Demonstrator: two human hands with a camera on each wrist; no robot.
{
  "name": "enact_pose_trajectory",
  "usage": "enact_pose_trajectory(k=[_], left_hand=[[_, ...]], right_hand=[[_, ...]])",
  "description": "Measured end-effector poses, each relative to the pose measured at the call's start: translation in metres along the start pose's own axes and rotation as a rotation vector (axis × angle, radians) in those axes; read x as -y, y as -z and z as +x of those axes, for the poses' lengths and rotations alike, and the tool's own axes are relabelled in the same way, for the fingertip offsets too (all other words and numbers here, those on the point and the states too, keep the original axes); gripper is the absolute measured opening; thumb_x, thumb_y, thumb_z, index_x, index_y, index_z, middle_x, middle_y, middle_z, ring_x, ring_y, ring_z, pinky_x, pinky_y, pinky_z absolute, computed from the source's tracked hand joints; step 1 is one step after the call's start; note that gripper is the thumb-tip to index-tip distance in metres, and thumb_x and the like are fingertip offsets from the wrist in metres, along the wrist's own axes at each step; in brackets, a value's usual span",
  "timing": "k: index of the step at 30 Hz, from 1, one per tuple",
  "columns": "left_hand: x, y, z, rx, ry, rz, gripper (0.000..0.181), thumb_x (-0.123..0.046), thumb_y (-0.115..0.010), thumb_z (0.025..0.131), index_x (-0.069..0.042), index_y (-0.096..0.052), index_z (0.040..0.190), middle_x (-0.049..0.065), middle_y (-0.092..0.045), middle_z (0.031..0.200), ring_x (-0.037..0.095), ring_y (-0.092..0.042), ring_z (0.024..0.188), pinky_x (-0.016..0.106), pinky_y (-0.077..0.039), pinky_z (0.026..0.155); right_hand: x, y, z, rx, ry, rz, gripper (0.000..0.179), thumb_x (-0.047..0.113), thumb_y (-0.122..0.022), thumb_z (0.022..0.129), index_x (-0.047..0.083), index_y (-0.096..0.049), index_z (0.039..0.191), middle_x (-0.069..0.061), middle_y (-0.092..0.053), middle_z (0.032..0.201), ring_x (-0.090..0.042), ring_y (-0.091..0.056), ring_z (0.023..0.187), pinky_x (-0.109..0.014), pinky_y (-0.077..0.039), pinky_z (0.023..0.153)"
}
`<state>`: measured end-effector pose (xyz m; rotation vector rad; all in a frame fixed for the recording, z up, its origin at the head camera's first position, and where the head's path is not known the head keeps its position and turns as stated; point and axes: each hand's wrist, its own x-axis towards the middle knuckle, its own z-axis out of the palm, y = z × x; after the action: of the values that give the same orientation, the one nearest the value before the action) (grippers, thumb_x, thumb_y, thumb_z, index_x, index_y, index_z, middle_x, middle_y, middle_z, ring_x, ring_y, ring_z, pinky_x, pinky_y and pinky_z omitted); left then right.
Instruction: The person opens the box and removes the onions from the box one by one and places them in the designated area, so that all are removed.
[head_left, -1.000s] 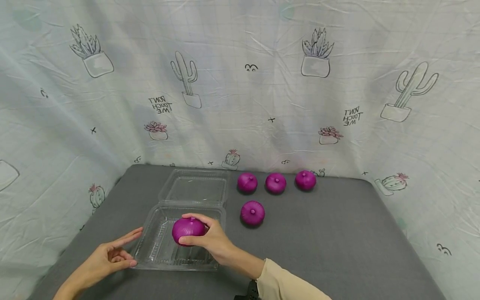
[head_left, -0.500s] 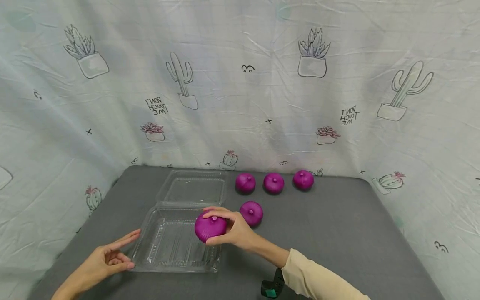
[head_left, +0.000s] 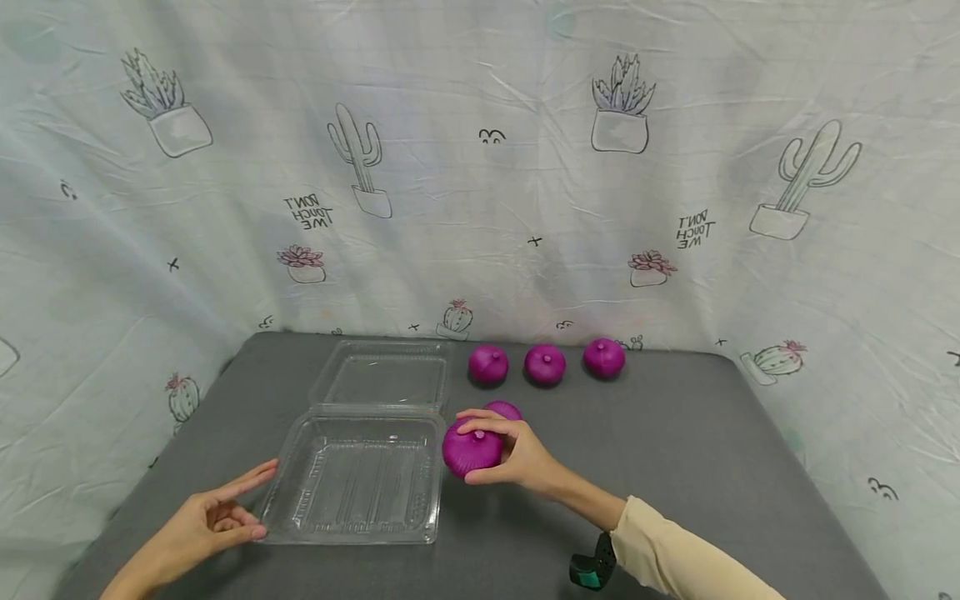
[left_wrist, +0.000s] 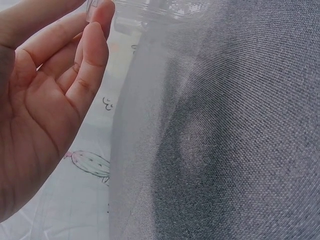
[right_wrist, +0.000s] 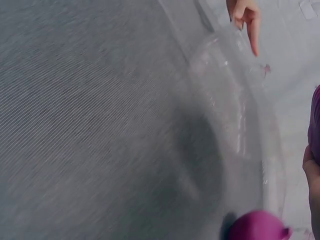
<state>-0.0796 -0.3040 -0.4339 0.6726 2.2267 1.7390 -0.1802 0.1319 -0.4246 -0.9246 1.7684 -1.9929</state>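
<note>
My right hand point(head_left: 525, 458) holds a purple onion point(head_left: 471, 450) between thumb and fingers, just right of the clear plastic clamshell container point(head_left: 431, 508). The held onion partly hides another purple onion point(head_left: 504, 409) behind it. In the right wrist view, the held onion point(right_wrist: 315, 125) shows only at the right edge. My left hand point(head_left: 198, 529) is at the container's near left corner, its thumb and a finger pinching the rim and its index finger extended along the side. In the left wrist view, clear plastic meets the fingertips point(left_wrist: 102, 15).
Three more purple onions point(head_left: 488, 366) stand in a row at the back of the grey table point(head_left: 675, 467). The container's lid point(head_left: 390, 379) lies folded back behind its base. A patterned curtain point(head_left: 480, 183) hangs behind the table.
My right hand has carried the onion rightward, from above the container's base to beside it. The left hand has stayed at the container's corner.
</note>
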Motion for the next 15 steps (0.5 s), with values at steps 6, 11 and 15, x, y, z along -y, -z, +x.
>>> enact_pose_trajectory(k=[6, 11, 15], left_hand=[[-0.003, 0.002, 0.002, 0.018, -0.027, -0.017, 0.063, 0.017, -0.053, 0.089, 0.010, -0.026, 0.145, -0.022, -0.031, 0.151, 0.019, -0.064, 0.078, 0.036, -0.047, 0.059], [-0.003, 0.002, 0.001, 0.025, -0.005, -0.017, 0.064, 0.016, -0.053, 0.090, 0.005, -0.026, 0.148, -0.025, -0.031, 0.149, 0.020, -0.064, 0.076, 0.038, -0.044, 0.055], [-0.003, 0.001, 0.001, 0.018, 0.004, 0.005, 0.065, 0.015, -0.054, 0.090, 0.005, -0.027, 0.148, -0.027, -0.031, 0.148, 0.019, -0.064, 0.076, 0.038, -0.042, 0.054]], right_hand=[[-0.007, 0.023, -0.019, -0.031, -0.030, -0.056, 0.049, -0.003, -0.080, 0.074, 0.000, -0.062, 0.119, -0.018, -0.047, 0.139, -0.028, -0.040, 0.129, -0.036, -0.048, 0.091], [-0.008, 0.044, -0.034, 0.003, -0.047, -0.067, 0.050, -0.003, -0.079, 0.075, 0.001, -0.060, 0.122, -0.024, -0.040, 0.144, -0.029, -0.034, 0.135, -0.034, -0.047, 0.093], [-0.007, 0.058, -0.049, 0.033, -0.039, -0.087, 0.047, -0.003, -0.078, 0.077, -0.001, -0.060, 0.120, -0.027, -0.040, 0.142, -0.024, -0.037, 0.133, -0.033, -0.047, 0.093]])
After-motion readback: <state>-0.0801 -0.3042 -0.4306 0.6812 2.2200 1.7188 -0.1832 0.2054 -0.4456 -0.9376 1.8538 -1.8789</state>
